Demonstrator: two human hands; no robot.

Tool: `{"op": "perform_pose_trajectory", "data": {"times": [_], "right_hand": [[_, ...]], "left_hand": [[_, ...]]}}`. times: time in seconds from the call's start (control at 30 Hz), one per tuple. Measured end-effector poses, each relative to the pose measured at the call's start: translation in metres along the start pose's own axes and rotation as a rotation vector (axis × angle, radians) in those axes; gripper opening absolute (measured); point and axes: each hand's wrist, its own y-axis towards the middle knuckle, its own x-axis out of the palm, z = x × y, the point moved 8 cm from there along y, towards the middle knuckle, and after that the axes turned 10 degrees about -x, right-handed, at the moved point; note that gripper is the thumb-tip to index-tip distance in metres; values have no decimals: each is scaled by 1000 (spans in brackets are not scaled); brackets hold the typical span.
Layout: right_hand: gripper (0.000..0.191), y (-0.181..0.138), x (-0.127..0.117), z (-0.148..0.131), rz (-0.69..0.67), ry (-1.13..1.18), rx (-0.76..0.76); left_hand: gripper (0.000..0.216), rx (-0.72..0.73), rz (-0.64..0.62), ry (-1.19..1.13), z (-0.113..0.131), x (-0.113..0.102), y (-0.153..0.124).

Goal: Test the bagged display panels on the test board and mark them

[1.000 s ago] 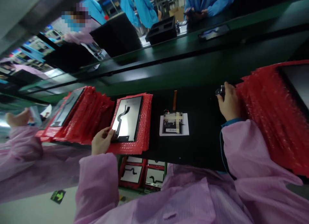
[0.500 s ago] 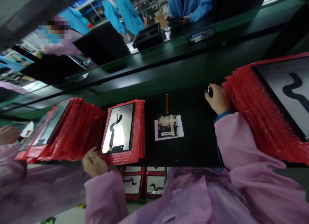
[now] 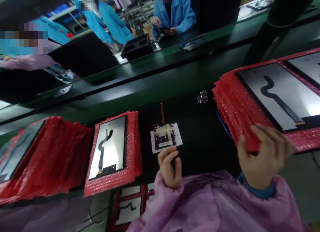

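Bench [image 3: 200, 138], circuit board [image 3: 163, 137] (hands [image 3: 170, 168] [image 3: 265, 158] apart)

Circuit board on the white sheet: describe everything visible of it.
The circuit board is dark and roughly rectangular, with yellowish tape across it and a pale label along its near edge. An orange-brown strip extends beyond its far edge. It lies flat on the white sheet on the black tabletop. The left hand is at its near edge; whether they touch is unclear.
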Motion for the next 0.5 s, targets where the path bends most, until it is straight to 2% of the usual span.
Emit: {"op": "perform_pose_trajectory", "data": {"times": [0.07, 0.13, 0.23, 0.33, 0.5], "right_hand": [[48, -9, -23, 25, 63, -139, 70], [37, -14, -34, 45, 74, -168, 100], [20, -12, -42, 59, 70, -134, 88], [14, -5, -46, 59, 37, -95, 95], [27, 0, -47, 63, -81, -46, 168]], "left_hand": [[20, 66, -181, -171, 15, 46, -14], [21, 123, -322, -346, 34, 86, -27], [23, 57, -505, -536, 55, 131, -33], [22, -110, -641, -674, 70, 159, -27], [28, -267, -769, -827, 93, 188, -18]]}}
